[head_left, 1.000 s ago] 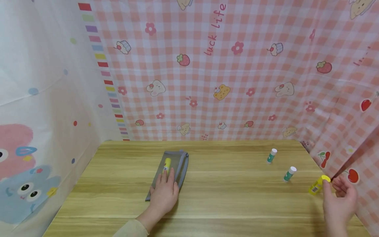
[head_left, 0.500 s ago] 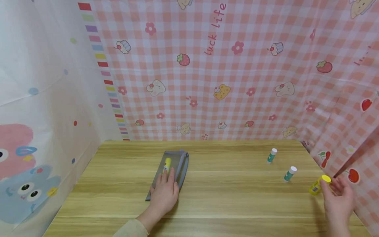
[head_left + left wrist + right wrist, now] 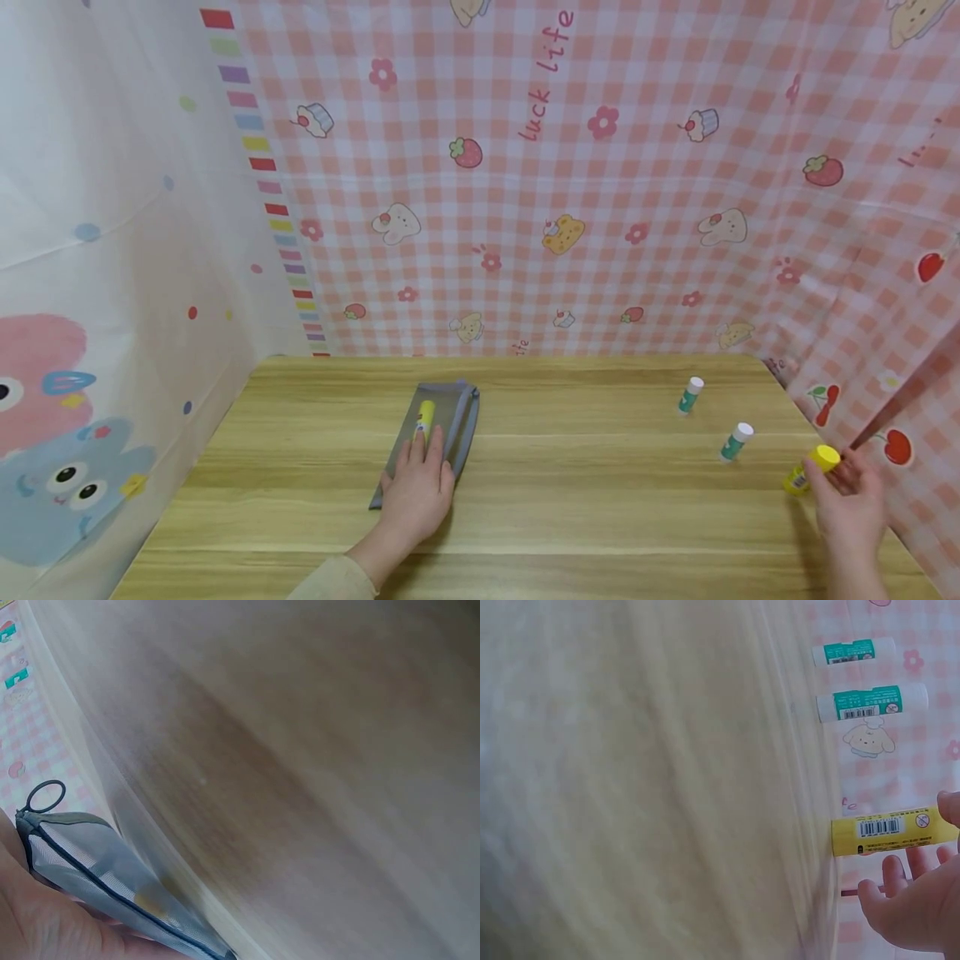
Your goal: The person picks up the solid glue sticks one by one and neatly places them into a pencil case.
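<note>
My left hand (image 3: 416, 492) lies flat on a grey mesh zip pouch (image 3: 442, 404), fingers stretched toward its far end. Through the mesh shows a yellow tube (image 3: 426, 413), partly covered by the fingertips. In the left wrist view the pouch (image 3: 97, 855) has a dark zip and a ring pull (image 3: 46, 796). At the right, a yellow glue stick (image 3: 825, 457) stands upright on the table. My right hand (image 3: 851, 512) is around its upper part, thumb on the near side and fingers beyond. The right wrist view has its barcode label (image 3: 881, 827) between spread thumb and fingers.
Two white-and-green glue sticks, a far one (image 3: 691, 396) and a nearer one (image 3: 737, 442), stand upright left of the yellow one. The wooden table (image 3: 570, 500) meets a pink checked cloth (image 3: 525, 208) behind and at right, and a white cloth (image 3: 187, 250) at left.
My right hand has moved slightly left, bringing thumb and fingers closer about the yellow glue stick, which stays in place. The left hand and the pouch have not moved.
</note>
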`<move>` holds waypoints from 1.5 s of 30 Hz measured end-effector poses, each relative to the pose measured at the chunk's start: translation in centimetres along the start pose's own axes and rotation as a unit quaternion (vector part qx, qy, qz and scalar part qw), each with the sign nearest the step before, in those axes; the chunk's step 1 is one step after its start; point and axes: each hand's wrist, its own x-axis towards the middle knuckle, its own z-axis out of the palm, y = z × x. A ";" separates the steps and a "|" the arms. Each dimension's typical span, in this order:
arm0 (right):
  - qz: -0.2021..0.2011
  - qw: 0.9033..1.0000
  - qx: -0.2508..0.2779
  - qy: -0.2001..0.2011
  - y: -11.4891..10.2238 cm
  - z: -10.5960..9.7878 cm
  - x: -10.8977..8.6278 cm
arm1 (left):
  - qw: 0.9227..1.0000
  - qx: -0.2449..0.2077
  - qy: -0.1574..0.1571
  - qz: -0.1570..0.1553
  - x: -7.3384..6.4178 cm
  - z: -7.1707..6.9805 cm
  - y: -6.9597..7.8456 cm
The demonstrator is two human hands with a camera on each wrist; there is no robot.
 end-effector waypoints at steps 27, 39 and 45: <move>0.013 0.989 -0.147 -0.002 0.1 0.1 -0.2 | 1.000 0.005 -0.003 -0.003 -0.1 0.1 0.0; 0.006 0.984 -0.176 0.003 -0.5 -0.1 -0.8 | 1.000 0.005 0.000 0.000 0.0 0.2 -0.1; 0.002 0.983 -0.182 0.004 -1.0 0.1 -1.1 | 1.000 0.005 -0.001 -0.001 0.0 0.2 -0.1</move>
